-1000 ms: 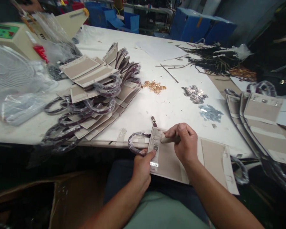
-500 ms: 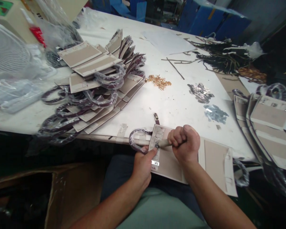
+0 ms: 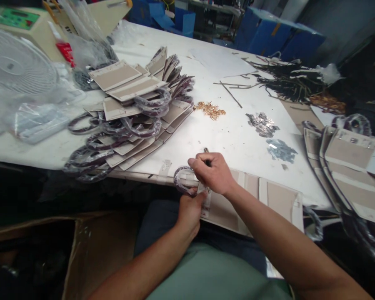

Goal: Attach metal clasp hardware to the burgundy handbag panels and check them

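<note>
A beige bag panel (image 3: pixel 222 205) lies at the table's front edge and overhangs it. My left hand (image 3: pixel 189 213) grips its left end, thumb on top and fingers underneath. Beside that hand curves a dark bag handle (image 3: pixel 177 174) wrapped in clear plastic. My right hand (image 3: pixel 215 173) is a closed fist just above the panel's left end, around a hand tool. Only a dark end of the tool (image 3: pixel 208 163) shows at the top of the fist; its working end is hidden. A strap tip with a metal fitting (image 3: pixel 206 150) pokes out beyond the fist.
A heap of similar bag panels (image 3: pixel 125 81) stands at left, and more panels (image 3: pixel 346 162) at right. Brass-coloured pieces (image 3: pixel 211 110), silver metal plates (image 3: pixel 262 124) and clear-looking plates (image 3: pixel 281 150) lie mid-table. A fan (image 3: pixel 15 64) is at far left.
My right fist has moved left and turned over the panel's left end; the tool's pale shaft is now hidden. My left hand stays on the panel. The camera view has shifted slightly.
</note>
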A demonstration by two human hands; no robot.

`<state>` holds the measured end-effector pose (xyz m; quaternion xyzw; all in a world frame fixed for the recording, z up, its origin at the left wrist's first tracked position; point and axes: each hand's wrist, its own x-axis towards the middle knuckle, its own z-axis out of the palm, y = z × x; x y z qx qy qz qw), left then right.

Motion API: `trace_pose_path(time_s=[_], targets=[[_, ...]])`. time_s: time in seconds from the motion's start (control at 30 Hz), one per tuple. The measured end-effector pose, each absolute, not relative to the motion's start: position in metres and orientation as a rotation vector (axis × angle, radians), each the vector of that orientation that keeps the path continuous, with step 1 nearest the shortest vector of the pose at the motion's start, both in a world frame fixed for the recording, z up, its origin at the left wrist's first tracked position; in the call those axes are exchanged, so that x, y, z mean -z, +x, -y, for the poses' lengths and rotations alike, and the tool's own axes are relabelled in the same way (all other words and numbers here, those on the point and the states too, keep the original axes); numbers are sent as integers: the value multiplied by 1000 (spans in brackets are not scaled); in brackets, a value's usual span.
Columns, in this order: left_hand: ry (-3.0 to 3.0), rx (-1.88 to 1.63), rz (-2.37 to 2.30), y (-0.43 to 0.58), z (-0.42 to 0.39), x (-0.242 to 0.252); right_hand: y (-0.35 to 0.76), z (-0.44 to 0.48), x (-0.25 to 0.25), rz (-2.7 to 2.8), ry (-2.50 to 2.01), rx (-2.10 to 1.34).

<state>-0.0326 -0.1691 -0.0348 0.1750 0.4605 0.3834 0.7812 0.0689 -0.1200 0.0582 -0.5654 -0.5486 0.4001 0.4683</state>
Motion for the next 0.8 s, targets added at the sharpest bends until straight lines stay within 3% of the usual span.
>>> trace_pose_path(time_s=[0.3,0.53,0.8], targets=[[369,-823,-980,-33,169,38,90,142,-50,1410,-1374,-937],[385,-804,-978,-33,168,41,86,156,-38,1119,-1143,-803],[411,-788,-983,-36,168,34,115,160,-45,1214,-1534,-828]])
